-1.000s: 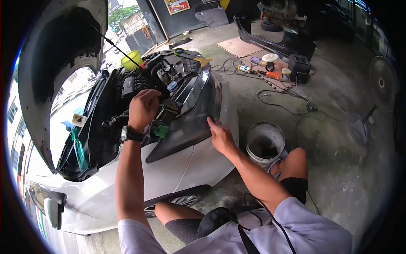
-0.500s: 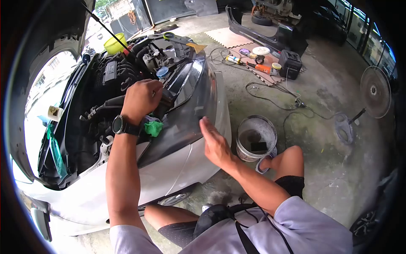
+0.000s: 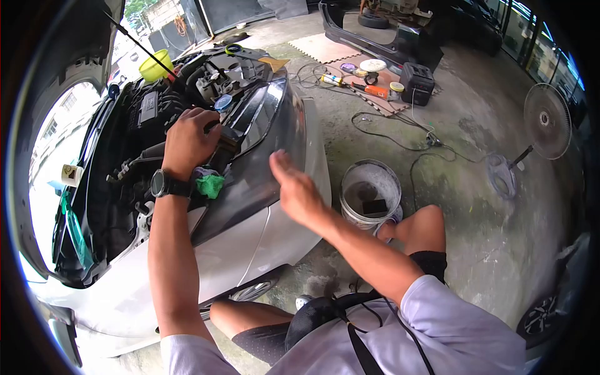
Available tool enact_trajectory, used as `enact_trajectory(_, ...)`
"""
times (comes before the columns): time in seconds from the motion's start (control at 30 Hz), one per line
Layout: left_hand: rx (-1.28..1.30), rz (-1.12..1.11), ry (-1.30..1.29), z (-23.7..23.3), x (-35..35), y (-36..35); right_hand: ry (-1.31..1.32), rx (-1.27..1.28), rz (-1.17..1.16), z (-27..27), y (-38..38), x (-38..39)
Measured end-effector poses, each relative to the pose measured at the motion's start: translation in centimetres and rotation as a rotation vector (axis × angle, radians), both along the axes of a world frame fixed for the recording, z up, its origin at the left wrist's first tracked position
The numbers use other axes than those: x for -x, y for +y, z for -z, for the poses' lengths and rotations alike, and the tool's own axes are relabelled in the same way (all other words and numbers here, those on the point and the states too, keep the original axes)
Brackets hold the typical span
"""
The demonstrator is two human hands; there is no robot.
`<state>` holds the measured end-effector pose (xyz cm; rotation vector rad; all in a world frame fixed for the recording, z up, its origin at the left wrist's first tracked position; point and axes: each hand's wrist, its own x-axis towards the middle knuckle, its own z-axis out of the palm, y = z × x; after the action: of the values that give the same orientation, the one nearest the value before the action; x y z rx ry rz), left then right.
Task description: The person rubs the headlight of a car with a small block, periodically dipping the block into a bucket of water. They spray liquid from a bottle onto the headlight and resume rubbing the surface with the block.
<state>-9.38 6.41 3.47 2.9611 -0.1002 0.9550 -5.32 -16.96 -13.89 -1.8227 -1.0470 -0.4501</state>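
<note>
My left hand (image 3: 189, 142), with a black watch (image 3: 167, 185) on its wrist, rests at the inner edge of the headlight; its fingers curl, and what they hold, if anything, is hidden. Just below it a green cloth (image 3: 210, 185) lies at the edge of the engine bay. My right hand (image 3: 296, 190) is over the outer side of the headlight (image 3: 240, 200) of the white car (image 3: 250, 234). Its fingers are blurred, seen edge-on.
A bucket (image 3: 351, 215) with a dark block in it stands on the floor beside the bumper. Farther off are a fan (image 3: 545, 120), cables, an orange tool (image 3: 376, 91), a black box (image 3: 417, 83) and foam mats. A yellow bowl (image 3: 156, 65) sits on the engine bay's far side.
The whole view has shifted slightly. My right hand has moved inward over the headlight and its fingers are more blurred. My left hand stays at the headlight's inner edge.
</note>
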Motion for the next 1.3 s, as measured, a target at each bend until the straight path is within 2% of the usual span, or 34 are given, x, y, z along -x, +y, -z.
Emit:
enact_trajectory(0.1, -0.052, 0.051, 0.0, 0.4, -0.1, 0.4, -0.005, -0.017, -0.077, 0.8, -2.1, 2.9)
enact_trajectory(0.17, -0.053, 0.033, 0.005, 0.1, -0.4, 0.7, 0.058, -0.011, -0.047, 2.4, -1.3, -1.2)
enact_trajectory(0.23, -0.035, 0.017, 0.036, 0.8, 0.0, 0.6, 0.146, 0.012, -0.017, 2.0, -1.1, -1.3)
enact_trajectory(0.3, -0.013, -0.016, 0.021, 0.6, -0.3, 0.6, -0.034, 0.018, -0.017, 0.4, 0.0, -0.3)
enact_trajectory(0.33, -0.029, -0.009, 0.016, 0.6, -0.4, 0.7, -0.059, -0.018, -0.045, -0.4, -0.7, 2.5)
enact_trajectory(0.43, -0.055, 0.004, 0.024, 0.7, -0.1, 0.7, -0.067, -0.074, -0.052, 2.8, -2.3, 2.3)
enact_trajectory(0.47, -0.057, -0.004, 0.019, 0.4, -0.1, 1.0, 0.039, -0.034, 0.0, 3.2, -2.3, 0.9)
enact_trajectory(0.57, -0.015, -0.008, 0.032, 0.9, -0.2, 0.8, 0.053, -0.006, -0.006, 1.4, -0.2, -1.1)
enact_trajectory(0.63, -0.009, -0.03, 0.051, 0.6, -0.4, 0.8, -0.059, -0.04, -0.05, -0.8, -1.1, 3.5)
enact_trajectory(0.73, -0.012, -0.016, 0.057, 0.5, -0.3, 0.8, -0.113, -0.058, -0.1, 1.9, -2.2, 3.0)
enact_trajectory(0.8, -0.039, 0.026, 0.033, 1.1, -0.4, 1.7, 0.098, -0.038, -0.031, 2.8, -2.0, 0.4)
enact_trajectory(0.83, -0.031, 0.028, 0.049, 1.3, -0.2, 1.4, 0.114, -0.031, -0.029, 2.0, -1.6, 0.8)
enact_trajectory(0.97, 0.0, -0.047, 0.044, 0.8, -0.4, 1.0, -0.121, -0.015, -0.078, -1.1, -0.7, 4.8)
enact_trajectory(1.07, 0.025, -0.029, 0.078, 0.8, -0.1, 1.1, -0.061, -0.025, -0.071, 2.5, -2.1, 2.2)
enact_trajectory(1.17, 0.038, -0.061, 0.054, 0.8, -0.1, 1.0, 0.084, -0.019, -0.055, 1.8, -1.1, 0.2)
enact_trajectory(1.23, 0.008, -0.03, 0.02, 1.1, -0.4, 1.4, -0.077, 0.011, -0.075, -0.7, -0.5, 1.5)
enact_trajectory(1.3, 0.016, -0.025, 0.072, 0.8, -0.4, 1.3, -0.117, 0.017, -0.131, -0.3, -1.9, 4.2)
